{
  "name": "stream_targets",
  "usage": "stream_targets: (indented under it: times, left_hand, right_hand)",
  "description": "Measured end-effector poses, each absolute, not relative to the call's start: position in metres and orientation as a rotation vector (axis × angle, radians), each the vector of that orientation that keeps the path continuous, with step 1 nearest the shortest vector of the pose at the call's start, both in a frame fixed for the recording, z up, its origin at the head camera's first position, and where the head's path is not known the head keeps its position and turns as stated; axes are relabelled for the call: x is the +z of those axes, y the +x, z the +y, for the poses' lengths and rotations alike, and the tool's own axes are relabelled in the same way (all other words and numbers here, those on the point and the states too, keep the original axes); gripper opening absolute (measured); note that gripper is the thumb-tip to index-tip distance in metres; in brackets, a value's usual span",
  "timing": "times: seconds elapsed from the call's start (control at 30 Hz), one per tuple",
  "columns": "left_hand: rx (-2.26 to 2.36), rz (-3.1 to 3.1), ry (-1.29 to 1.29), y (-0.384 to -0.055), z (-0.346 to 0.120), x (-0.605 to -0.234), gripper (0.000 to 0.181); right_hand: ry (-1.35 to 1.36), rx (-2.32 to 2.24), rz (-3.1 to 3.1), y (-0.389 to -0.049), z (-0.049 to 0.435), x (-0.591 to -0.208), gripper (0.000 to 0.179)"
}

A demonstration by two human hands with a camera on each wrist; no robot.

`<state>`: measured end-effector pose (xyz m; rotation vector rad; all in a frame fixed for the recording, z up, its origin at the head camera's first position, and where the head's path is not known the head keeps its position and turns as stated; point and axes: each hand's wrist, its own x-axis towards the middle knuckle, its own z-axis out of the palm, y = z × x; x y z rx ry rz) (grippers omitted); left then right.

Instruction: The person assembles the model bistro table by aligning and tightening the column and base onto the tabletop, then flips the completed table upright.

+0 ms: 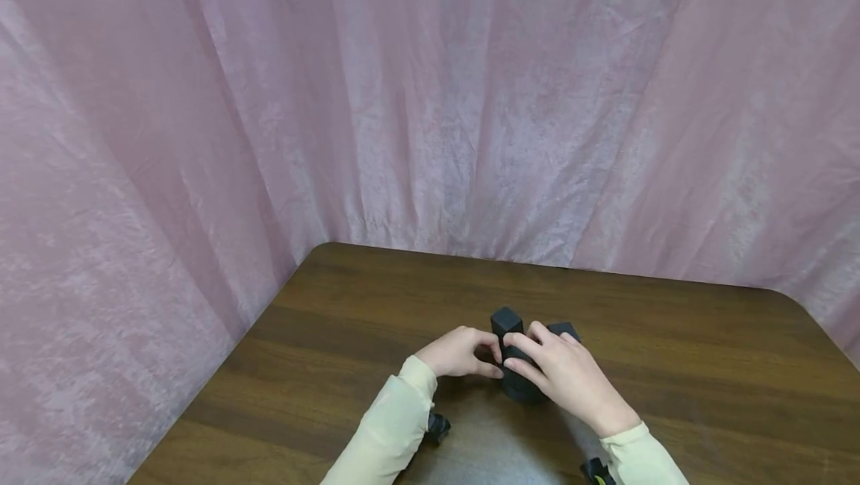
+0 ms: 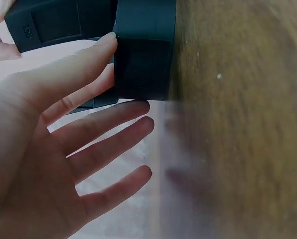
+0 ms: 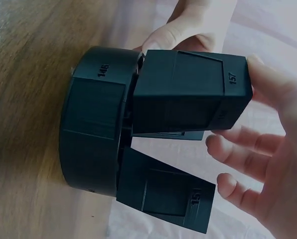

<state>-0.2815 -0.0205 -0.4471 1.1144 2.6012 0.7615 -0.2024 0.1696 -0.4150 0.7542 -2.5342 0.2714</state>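
A black round base (image 3: 91, 107) marked 146 sits on the table, with black tapered blocks standing up from its rim. In the right wrist view, one block (image 3: 193, 89) reads 157 and a second block (image 3: 168, 194) appears to read 151; part of another shows behind. My left hand (image 1: 460, 352) holds the base's left side between thumb and index finger, its other fingers spread in the left wrist view. From the right, my right hand (image 1: 567, 373) reaches over the base and pinches the top of the block marked 157. Its fingers partly hide the base in the head view.
The brown wooden table (image 1: 376, 283) has rounded far corners. Pink curtains (image 1: 437, 112) hang behind it and along the left side. A small black device (image 1: 438, 427) is at the left wrist, another black device (image 1: 596, 471) at the right wrist.
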Motion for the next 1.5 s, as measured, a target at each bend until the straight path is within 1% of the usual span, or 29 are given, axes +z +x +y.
stream_targets:
  times: [0.2, 0.53, 0.83, 1.1, 1.23, 1.4, 1.5]
  left_hand:
    - [0.775, 2.597, 1.096, -0.280, -0.022, -0.448, 0.016]
    - [0.751, 2.614, 1.101, -0.281, -0.021, -0.446, 0.017]
    - [0.745, 2.609, 1.083, -0.283, -0.021, -0.446, 0.017]
    - [0.757, 2.606, 1.087, -0.284, -0.021, -0.447, 0.016]
    - [0.762, 2.598, 1.076, -0.284, -0.020, -0.448, 0.017]
    - [0.768, 2.584, 1.063, -0.284, -0.019, -0.448, 0.017]
    - [0.771, 2.577, 1.059, -0.283, -0.018, -0.447, 0.016]
  right_hand:
    - [0.645, 0.302, -2.579, -0.202, 0.169, -0.414, 0.025]
    - [0.525, 0.356, -2.616, -0.205, 0.176, -0.409, 0.016]
    - [0.457, 0.356, -2.690, -0.204, 0.183, -0.402, 0.023]
    - [0.471, 0.362, -2.727, -0.202, 0.184, -0.400, 0.025]
    - [0.505, 0.402, -2.744, -0.202, 0.185, -0.401, 0.019]
    - [0.551, 0.428, -2.742, -0.204, 0.186, -0.403, 0.027]
    - [0.567, 0.430, -2.740, -0.204, 0.187, -0.404, 0.029]
